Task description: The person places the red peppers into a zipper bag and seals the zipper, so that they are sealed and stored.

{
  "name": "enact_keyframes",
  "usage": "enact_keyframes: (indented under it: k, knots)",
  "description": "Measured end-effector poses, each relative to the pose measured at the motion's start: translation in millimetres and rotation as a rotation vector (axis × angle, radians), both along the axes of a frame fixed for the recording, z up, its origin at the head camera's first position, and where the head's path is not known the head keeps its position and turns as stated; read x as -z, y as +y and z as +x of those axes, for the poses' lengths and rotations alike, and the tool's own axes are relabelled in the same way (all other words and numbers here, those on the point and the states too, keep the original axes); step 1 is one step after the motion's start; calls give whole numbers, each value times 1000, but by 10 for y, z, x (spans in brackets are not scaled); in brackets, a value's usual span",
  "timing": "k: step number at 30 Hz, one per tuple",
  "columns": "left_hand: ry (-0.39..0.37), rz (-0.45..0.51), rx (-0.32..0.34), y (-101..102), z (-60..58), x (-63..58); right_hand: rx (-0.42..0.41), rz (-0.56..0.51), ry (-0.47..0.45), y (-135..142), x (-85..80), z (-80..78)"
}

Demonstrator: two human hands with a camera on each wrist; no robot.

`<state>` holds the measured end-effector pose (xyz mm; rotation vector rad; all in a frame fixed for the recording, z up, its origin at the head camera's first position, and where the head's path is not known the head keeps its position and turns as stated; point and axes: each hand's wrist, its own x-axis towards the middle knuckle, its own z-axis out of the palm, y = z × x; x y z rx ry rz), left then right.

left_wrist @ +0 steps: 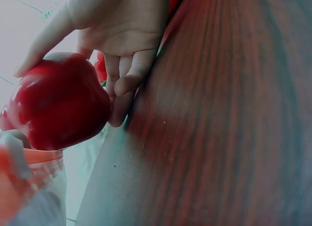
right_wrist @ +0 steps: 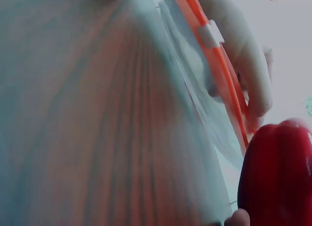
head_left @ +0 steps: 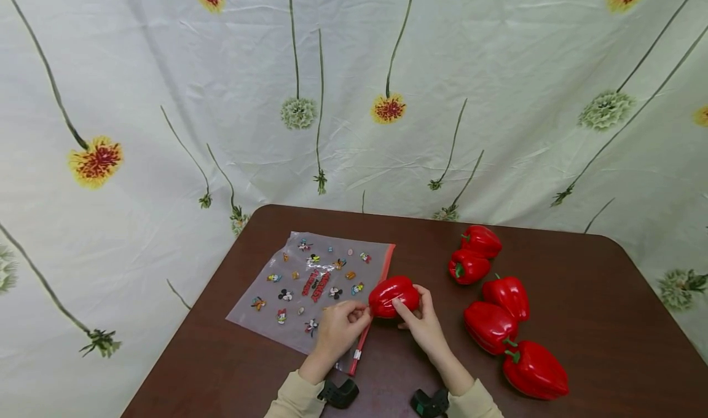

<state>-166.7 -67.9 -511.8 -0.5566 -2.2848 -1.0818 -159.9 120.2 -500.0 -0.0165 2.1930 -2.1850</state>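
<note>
My right hand (head_left: 427, 327) holds a glossy red bell pepper (head_left: 394, 296) between thumb and fingers, just above the zip edge of a bag. That clear zip bag (head_left: 326, 261), printed with small cartoon figures, lies flat at the left, its red-orange zip strip (head_left: 385, 264) facing right. My left hand (head_left: 338, 332) pinches the strip's edge beside the pepper's left end. In the right wrist view the edge looks lifted off the table, with a white slider (right_wrist: 210, 35) on it. The left wrist view shows the pepper (left_wrist: 61, 102) close to the strip; its far side is hidden.
Several more red peppers with green stems lie at the right of the brown table (head_left: 597, 307): two touching near the back (head_left: 469, 266), others nearer the front (head_left: 535, 370). A flowered white cloth (head_left: 354, 55) hangs behind the table. Each wrist wears a black camera (head_left: 340, 394).
</note>
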Motion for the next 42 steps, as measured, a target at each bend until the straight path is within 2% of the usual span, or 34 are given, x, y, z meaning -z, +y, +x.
enact_keyframes:
  k: [5, 9, 13, 20, 25, 32, 36, 42]
  knots:
    - [99, 20, -36, -9, -19, 12, 84, 69, 27, -74, 21, 14]
    - [170, 52, -51, -10, -31, 13, 142, 185, 63, -120, 36, 28]
    - [204, 64, -53, -12, -36, 5, 143, 257, 91, -132, 34, 51]
    - [230, 26, -117, -40, -65, -30, 71, 143, 80, -96, -3, 60]
    - [257, -33, -152, -47, -84, -77, 69, 146, 111, -119, 21, 54]
    - [257, -179, -206, -4, -92, -218, 49, 146, 158, -136, 59, 58]
    - [245, -184, -203, 33, -113, -281, 29, 138, 146, -127, 59, 60]
    - [235, -171, -193, 80, -132, -308, 16, 103, 122, -119, 55, 54]
